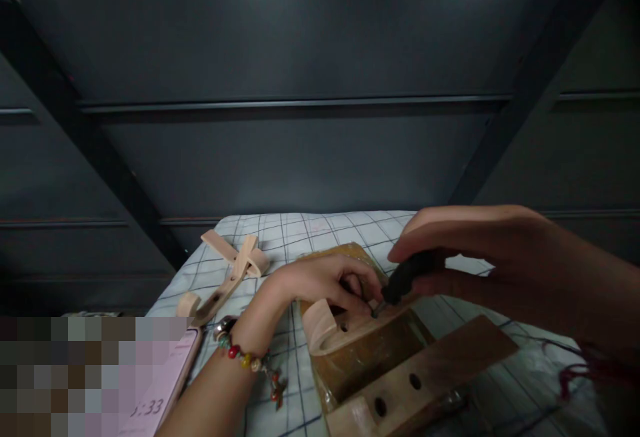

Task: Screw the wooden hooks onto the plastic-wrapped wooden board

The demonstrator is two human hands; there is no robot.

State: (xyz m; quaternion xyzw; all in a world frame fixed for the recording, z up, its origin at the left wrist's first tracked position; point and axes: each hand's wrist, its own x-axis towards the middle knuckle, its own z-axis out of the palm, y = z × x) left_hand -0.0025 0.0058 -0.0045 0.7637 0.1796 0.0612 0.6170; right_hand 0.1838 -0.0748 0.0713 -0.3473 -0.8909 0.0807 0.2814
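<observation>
My right hand (475,257) grips a screwdriver (413,273) by its black handle, the shaft slanting down to the left. Its tip meets a hole in a pale curved wooden hook piece (320,330). My left hand (333,280), with a beaded bracelet at the wrist, is closed over that hook piece; thumb and fingers press beside the tip. Whether a small screw sits between them is hidden. The hook piece lies on a brown, film-wrapped block (350,373). Nearer to me is a second wooden hook piece (415,380) with two dark holes.
Crossed wooden hook pieces (233,273) lie on the checked cloth (295,230) at the left. A phone (165,383) is at the lower left, partly blurred out. Clear plastic wrapping (565,383) lies at the right. A dark panelled wall (300,163) rises behind the table.
</observation>
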